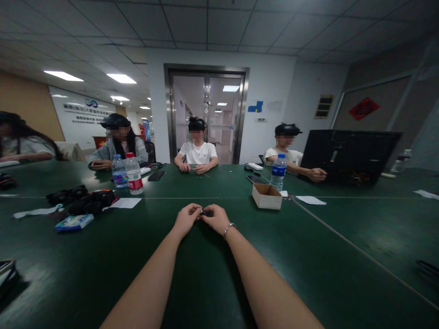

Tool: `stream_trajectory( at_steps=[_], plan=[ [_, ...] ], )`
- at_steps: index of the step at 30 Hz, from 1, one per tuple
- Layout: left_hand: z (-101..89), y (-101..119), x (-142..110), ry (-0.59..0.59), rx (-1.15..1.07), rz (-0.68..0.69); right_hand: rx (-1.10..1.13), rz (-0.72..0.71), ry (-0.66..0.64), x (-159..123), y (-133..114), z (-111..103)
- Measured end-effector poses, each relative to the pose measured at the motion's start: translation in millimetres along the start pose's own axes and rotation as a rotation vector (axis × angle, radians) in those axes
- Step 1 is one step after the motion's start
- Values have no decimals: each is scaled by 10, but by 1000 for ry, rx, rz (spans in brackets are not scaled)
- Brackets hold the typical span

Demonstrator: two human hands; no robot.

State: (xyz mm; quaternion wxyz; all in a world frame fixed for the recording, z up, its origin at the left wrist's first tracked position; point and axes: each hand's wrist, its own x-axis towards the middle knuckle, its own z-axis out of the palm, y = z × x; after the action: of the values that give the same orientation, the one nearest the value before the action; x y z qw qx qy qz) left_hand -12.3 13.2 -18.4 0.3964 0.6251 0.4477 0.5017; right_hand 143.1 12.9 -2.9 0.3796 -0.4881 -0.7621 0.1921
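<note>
My left hand (188, 218) and my right hand (216, 218) meet over the middle of the green table (212, 260). Between their fingertips is a small dark object (206, 213) with a light, shiny spot at its left end. Fingers of both hands are bent and pinched round it, hiding much of it, so its kind cannot be made out. A silvery bracelet (229, 230) circles my right wrist. Nearest to the right hand stands an open cardboard box (266, 201); what it holds is not visible.
Left of my hands lie black gear (91, 201), a blue-and-white packet (74, 222) and paper (126, 203). Two bottles (134, 176) stand behind them. Another bottle (278, 171) rises behind the box, near a large monitor (350, 155). Several people wearing headsets sit across the table.
</note>
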Motion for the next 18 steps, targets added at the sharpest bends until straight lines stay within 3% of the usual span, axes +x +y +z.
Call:
stream_trajectory(
  at_steps=[8,12,18],
  plan=[
    [6,45,2,13,-9,-36,504,243,-139,57,100,-52],
    [-12,25,23,30,-43,-56,626,246,-176,56,120,-82],
    [-14,56,21,13,-149,-54,729,213,-100,57,125,-72]
  ],
)
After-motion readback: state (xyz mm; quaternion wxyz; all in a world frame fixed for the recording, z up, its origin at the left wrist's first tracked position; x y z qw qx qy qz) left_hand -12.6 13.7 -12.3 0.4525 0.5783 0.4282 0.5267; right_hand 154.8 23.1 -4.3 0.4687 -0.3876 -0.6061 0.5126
